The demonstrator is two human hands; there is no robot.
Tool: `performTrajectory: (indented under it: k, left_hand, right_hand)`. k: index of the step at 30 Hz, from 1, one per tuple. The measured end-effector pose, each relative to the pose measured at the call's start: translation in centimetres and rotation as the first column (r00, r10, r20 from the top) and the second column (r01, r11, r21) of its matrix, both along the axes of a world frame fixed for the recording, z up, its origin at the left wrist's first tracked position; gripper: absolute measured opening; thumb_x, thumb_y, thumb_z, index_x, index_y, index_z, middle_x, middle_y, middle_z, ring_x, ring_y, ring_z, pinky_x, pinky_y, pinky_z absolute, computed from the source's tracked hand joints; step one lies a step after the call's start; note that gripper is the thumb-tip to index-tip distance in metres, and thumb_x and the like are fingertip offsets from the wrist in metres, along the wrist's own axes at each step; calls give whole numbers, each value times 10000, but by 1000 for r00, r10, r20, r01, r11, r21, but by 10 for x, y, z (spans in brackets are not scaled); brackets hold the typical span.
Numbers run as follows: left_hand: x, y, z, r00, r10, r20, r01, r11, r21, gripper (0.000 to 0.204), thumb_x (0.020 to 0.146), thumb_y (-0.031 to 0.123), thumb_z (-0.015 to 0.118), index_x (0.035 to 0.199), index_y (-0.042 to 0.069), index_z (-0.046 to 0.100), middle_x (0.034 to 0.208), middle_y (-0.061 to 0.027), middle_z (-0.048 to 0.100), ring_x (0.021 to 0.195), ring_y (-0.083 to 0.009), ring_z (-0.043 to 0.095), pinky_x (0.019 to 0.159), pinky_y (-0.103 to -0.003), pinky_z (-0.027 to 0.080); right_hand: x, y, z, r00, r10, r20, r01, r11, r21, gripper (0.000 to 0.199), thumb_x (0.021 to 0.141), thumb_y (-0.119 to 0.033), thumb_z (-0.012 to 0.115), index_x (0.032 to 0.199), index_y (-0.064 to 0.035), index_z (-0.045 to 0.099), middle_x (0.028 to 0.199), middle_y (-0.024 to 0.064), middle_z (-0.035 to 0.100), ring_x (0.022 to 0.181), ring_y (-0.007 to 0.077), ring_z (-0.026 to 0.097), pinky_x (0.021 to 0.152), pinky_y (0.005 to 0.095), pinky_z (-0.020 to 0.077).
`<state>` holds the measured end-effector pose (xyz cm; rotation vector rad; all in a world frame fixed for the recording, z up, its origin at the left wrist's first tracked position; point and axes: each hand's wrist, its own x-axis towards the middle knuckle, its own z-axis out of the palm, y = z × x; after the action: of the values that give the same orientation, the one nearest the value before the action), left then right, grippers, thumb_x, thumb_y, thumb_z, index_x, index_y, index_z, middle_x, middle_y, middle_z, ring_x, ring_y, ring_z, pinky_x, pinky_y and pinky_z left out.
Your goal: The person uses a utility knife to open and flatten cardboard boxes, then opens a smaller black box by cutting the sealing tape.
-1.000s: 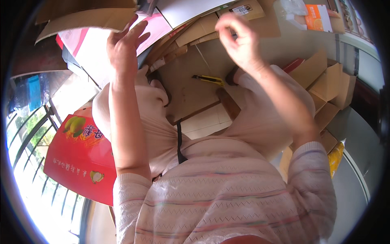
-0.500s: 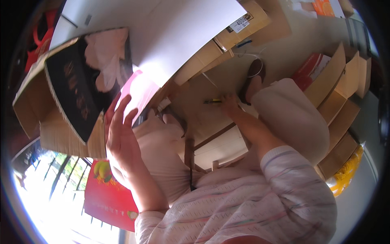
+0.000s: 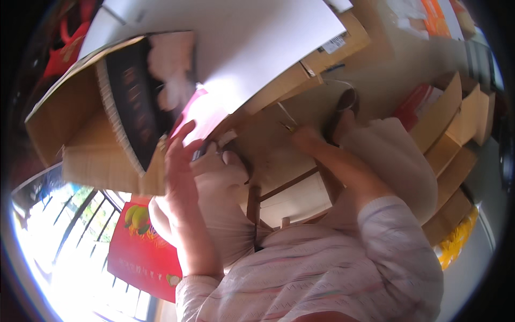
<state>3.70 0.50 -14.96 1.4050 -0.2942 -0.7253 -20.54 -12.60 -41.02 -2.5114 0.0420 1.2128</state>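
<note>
My left hand (image 3: 181, 166) is raised with fingers apart beside the cardboard box (image 3: 86, 166) on the left. Its fingertips are close to the box's dark printed flap (image 3: 126, 102) and a bright pink sheet (image 3: 201, 121); I cannot tell whether they touch. My right hand (image 3: 304, 139) is low between my knees, fingers closed around a slim tool that looks like a utility knife (image 3: 288, 127). Only a short end of it shows past the fingers, blurred.
A white tabletop (image 3: 257, 43) spans the top, with flattened cardboard (image 3: 279, 91) under its edge. Open cardboard boxes (image 3: 450, 145) stand at right, beside a yellow bag (image 3: 458, 239). A red printed box (image 3: 142, 252) is at lower left by a barred window. A wooden stool frame (image 3: 289, 185) is below me.
The tool in my right hand has turned from lying sideways to pointing up and left, with less showing. The surroundings, box included, have shifted rightward in view. My left hand stays beside the box.
</note>
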Motion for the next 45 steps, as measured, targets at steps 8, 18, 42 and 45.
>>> performTrajectory:
  k: [8, 18, 42, 45]
  left_hand:
    - [-10, -14, 16, 998, -36, -44, 49, 934, 353, 263, 795, 146, 600, 1016, 4, 592, 955, -87, 617, 887, -174, 595, 733, -255, 459]
    - [-33, -17, 69, 585, 158, 796, -212, 977, -39, 274, 742, 46, 645, 1004, -10, 587, 1035, -141, 573, 905, -212, 580, 748, -288, 475]
    - [79, -9, 129, -178, -540, 823, -485, 776, 404, 455, 711, -27, 489, 1164, -1, 524, 728, -202, 539, 673, -356, 520, 612, -390, 410]
    - [61, 4, 103, -93, -581, 809, -483, 737, 473, 387, 783, -32, 446, 1162, -4, 523, 695, -219, 526, 636, -351, 517, 581, -371, 407]
  right_hand:
    - [35, -16, 88, 951, -307, -36, 307, 922, 235, 447, 728, -119, 545, 1175, -142, 528, 976, 163, 612, 926, 303, 583, 778, 374, 466]
    - [48, -70, 262, 726, -670, 158, 532, 692, 488, 681, 699, -48, 561, 1333, -81, 314, 903, 138, 573, 739, 212, 563, 667, 323, 460]
    - [20, -100, 297, 148, -918, -367, 195, -337, 921, 156, 851, -190, 579, 951, -88, 517, 829, 25, 603, 649, 98, 575, 513, 238, 464]
    - [27, -90, 300, 195, -907, -373, 201, -335, 921, 145, 860, -175, 570, 962, -87, 516, 828, 17, 598, 644, 91, 570, 511, 234, 460]
